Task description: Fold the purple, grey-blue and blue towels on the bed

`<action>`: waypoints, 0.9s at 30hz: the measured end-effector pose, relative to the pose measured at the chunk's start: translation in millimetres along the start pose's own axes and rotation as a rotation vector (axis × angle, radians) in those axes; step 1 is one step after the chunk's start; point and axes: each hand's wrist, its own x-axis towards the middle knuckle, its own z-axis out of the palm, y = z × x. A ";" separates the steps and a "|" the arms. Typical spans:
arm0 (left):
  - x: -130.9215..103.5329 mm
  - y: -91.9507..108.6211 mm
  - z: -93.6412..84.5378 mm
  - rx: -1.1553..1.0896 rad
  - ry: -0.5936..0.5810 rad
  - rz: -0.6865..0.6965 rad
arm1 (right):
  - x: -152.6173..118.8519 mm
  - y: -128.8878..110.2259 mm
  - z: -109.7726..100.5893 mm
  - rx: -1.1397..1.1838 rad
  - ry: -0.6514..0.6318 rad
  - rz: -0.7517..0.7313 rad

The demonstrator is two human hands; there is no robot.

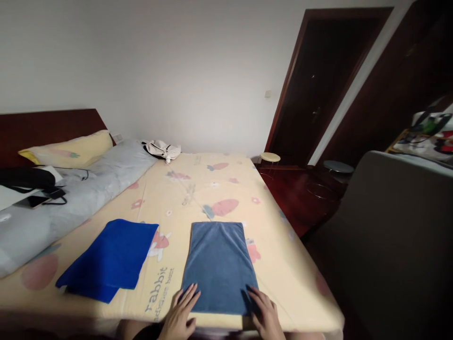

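Observation:
A grey-blue cloth (pixel 220 264), folded into a flat rectangle, lies on the bed's yellow printed sheet (pixel 283 293). At its near left corner rests my left hand (pixel 182 314), fingers stretched out over the edge. My right hand (pixel 264 311) touches the near right corner, its fingers spread and lying flat. Nothing is gripped in either hand. To the left of this cloth, a bright blue cloth (pixel 109 257) lies loosely folded on the sheet, its layers not lined up.
A grey quilt (pixel 116 172) and a yellow pillow (pixel 78 148) lie along the headboard side, with a phone (pixel 38 200) on the quilt. A whitish bag (pixel 163 149) sits at the far end. Stools (pixel 270 157) and a dark chair-like panel (pixel 392 245) stand at right.

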 end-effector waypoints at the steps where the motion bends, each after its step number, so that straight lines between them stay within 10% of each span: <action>1: -4.6 -0.9 -0.9 -0.010 -0.007 -0.005 | -5.1 -1.1 1.3 -0.066 -0.071 -0.026; 12: -22.8 -26.3 1.0 -0.002 0.226 -0.112 | -8.8 27.2 -10.9 -0.181 0.004 0.003; 19: -2.0 -26.8 -9.6 -0.378 0.387 -0.343 | -0.6 0.5 -22.1 0.295 0.162 0.112; 27: 17.6 -45.4 -22.0 -0.711 0.254 -0.521 | 22.9 -10.8 -25.5 0.519 0.150 0.260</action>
